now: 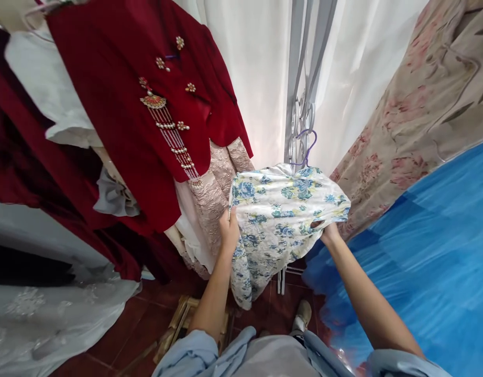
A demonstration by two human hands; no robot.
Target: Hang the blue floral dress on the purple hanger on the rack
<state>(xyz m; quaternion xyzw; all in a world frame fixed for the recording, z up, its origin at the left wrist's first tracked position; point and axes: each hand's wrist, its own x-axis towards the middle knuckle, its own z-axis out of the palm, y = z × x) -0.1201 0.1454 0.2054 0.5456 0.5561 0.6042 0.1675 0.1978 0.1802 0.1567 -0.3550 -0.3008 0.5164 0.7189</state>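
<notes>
A white dress (pixel 281 225) with blue and green flowers hangs in front of me by a purple hanger (pixel 311 144). It looks sleeveless, and the hanger's hook is up against a grey-white metal stand (pixel 302 104). My left hand (pixel 229 230) grips the dress along its left side, thumb in front and fingers mostly behind the cloth. At the opposite side, by an armhole, my right hand (pixel 330 232) holds the edge; the fabric covers most of its fingers. Between both hands the cloth is spread, and its lower part falls in folds.
On the left hang a dark red velvet jacket (pixel 127 104) with beaded brooches and a pink brocade garment (pixel 213 204). To the right are a floral beige cloth (pixel 406 115) and blue tulle (pixel 414 251). A wooden stool-like piece (pixel 178 319) stands on the red tiled floor (pixel 127 324).
</notes>
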